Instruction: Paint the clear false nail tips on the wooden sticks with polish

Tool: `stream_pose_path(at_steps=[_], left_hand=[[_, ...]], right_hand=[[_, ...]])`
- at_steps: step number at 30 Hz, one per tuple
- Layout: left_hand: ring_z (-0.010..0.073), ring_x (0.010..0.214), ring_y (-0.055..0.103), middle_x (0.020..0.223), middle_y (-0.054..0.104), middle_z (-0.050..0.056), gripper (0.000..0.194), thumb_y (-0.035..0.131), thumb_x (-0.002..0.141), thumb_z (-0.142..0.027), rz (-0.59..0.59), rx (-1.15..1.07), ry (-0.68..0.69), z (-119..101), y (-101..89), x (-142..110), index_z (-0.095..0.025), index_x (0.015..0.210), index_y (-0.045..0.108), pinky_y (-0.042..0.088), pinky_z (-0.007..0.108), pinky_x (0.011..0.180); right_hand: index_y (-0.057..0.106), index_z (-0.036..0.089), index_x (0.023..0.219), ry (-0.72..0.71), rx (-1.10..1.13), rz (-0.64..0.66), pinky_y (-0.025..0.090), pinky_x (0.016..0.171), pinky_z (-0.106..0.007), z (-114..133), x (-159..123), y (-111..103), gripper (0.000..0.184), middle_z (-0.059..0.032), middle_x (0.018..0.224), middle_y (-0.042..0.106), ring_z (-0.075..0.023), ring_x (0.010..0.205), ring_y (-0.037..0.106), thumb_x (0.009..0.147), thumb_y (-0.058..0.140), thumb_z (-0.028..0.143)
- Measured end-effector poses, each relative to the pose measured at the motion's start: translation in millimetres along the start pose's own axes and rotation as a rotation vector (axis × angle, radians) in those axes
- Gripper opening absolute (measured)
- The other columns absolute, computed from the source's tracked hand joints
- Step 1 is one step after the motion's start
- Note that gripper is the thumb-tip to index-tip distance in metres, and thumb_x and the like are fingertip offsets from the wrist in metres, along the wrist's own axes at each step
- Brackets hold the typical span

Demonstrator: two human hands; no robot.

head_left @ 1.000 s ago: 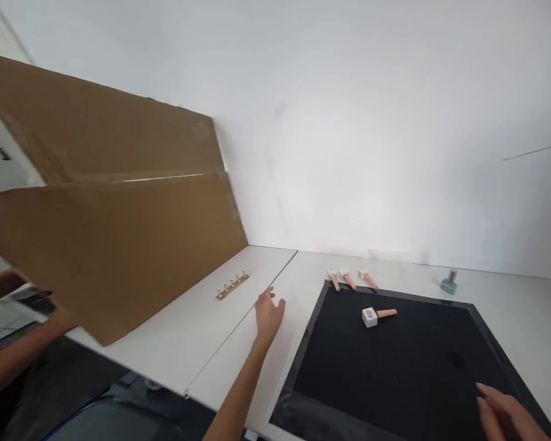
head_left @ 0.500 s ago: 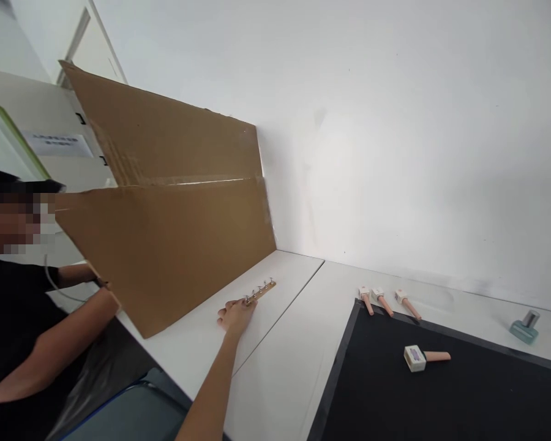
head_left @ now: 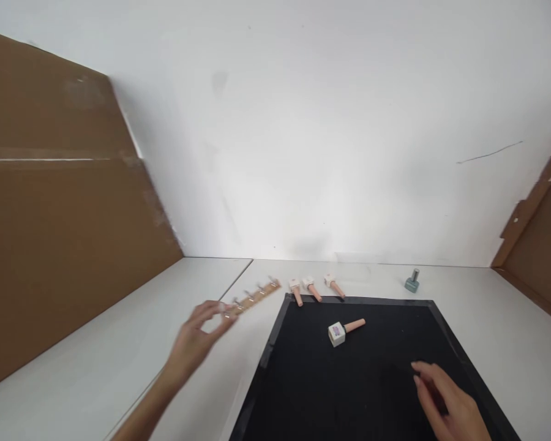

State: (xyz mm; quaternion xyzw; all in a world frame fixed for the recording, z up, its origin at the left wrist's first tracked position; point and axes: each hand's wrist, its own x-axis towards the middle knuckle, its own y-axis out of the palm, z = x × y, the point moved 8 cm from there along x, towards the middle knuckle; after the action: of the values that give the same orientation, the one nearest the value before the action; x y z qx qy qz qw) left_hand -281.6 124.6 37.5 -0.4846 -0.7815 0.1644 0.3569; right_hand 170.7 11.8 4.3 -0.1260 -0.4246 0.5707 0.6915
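Observation:
My left hand [head_left: 195, 337] pinches the near end of a narrow wooden strip with small metal hooks [head_left: 252, 298] between thumb and fingers. Several shiny hooks stand along it, slightly blurred; the strip slants away to the right above the white table. Over the right part of the black mat, my right hand [head_left: 452, 401] hovers with its thumb and forefinger slightly apart and nothing between them. To its left on the mat lies a white nail polish bottle with a pink cap [head_left: 337, 334], tipped on its side.
Three similar nail polish bottles [head_left: 308, 283] lie at the back edge of the black mat [head_left: 371, 380]. A teal bottle with a silver cap [head_left: 412, 283] stands behind the mat. Cardboard panels [head_left: 64, 245] border the table left and right, and a white wall [head_left: 326, 153] closes the back.
My left hand has lifted the hooked strip off the table and brought it right toward the mat. My view has turned right, and my right hand has come into sight.

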Motion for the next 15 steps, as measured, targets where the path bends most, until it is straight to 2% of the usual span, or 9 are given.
stream_pose_path(at_steps=[2,4,7,10,12,15], left_hand=[[0.0275,0.089,0.059,0.088,0.065,0.006,0.04,0.063,0.062,-0.063,0.158,-0.179,0.166,-59,44.4,-27,-0.025,0.071,0.069,0.049,0.039,0.083],[0.0257,0.086,0.059,0.086,0.064,0.006,0.031,0.065,0.068,-0.056,0.346,-0.283,0.289,-113,88.7,-62,-0.026,0.074,0.071,0.049,0.038,0.081],[0.0243,0.083,0.058,0.082,0.065,0.007,0.022,0.066,0.072,-0.046,0.584,-0.325,0.432,-170,143.5,-115,-0.025,0.079,0.072,0.047,0.038,0.079],[0.0232,0.08,0.057,0.082,0.064,0.008,0.018,0.071,0.071,-0.036,0.716,-0.283,0.497,-198,181.8,-147,-0.02,0.08,0.071,0.045,0.037,0.076],[0.0243,0.082,0.057,0.084,0.065,0.009,0.018,0.074,0.069,-0.032,0.767,-0.246,0.506,-204,199.9,-156,-0.018,0.081,0.071,0.044,0.037,0.075],[0.0248,0.085,0.055,0.088,0.065,0.009,0.02,0.077,0.067,-0.03,0.813,-0.203,0.493,-205,218.5,-158,-0.018,0.082,0.071,0.042,0.038,0.076]], right_hand=[[0.066,0.023,0.096,0.107,-0.071,-0.052,0.055,0.048,-0.026,-20,25,-24,0.029,-0.0049,0.067,0.068,-0.0202,0.054,0.067,0.088,0.045,0.043],[0.064,0.022,0.095,0.215,-0.133,-0.055,0.055,0.055,-0.028,-50,52,-38,0.023,-0.0027,0.068,0.066,-0.0191,0.057,0.064,0.088,0.047,0.037],[0.063,0.017,0.099,0.324,-0.189,-0.066,0.056,0.065,-0.033,-99,93,-47,0.019,-0.0047,0.081,0.068,-0.0186,0.068,0.065,0.092,0.05,0.029],[0.058,0.016,0.116,0.412,-0.23,-0.05,0.055,0.078,-0.04,-140,125,-38,0.025,-0.008,0.115,0.062,-0.0212,0.093,0.064,0.093,0.057,0.027],[0.057,0.017,0.118,0.439,-0.242,-0.033,0.054,0.08,-0.042,-156,139,-28,0.027,-0.0086,0.119,0.06,-0.0224,0.097,0.063,0.093,0.057,0.027],[0.057,0.017,0.118,0.457,-0.244,-0.005,0.054,0.081,-0.042,-168,152,-14,0.027,-0.0086,0.12,0.06,-0.0225,0.098,0.063,0.093,0.057,0.027]])
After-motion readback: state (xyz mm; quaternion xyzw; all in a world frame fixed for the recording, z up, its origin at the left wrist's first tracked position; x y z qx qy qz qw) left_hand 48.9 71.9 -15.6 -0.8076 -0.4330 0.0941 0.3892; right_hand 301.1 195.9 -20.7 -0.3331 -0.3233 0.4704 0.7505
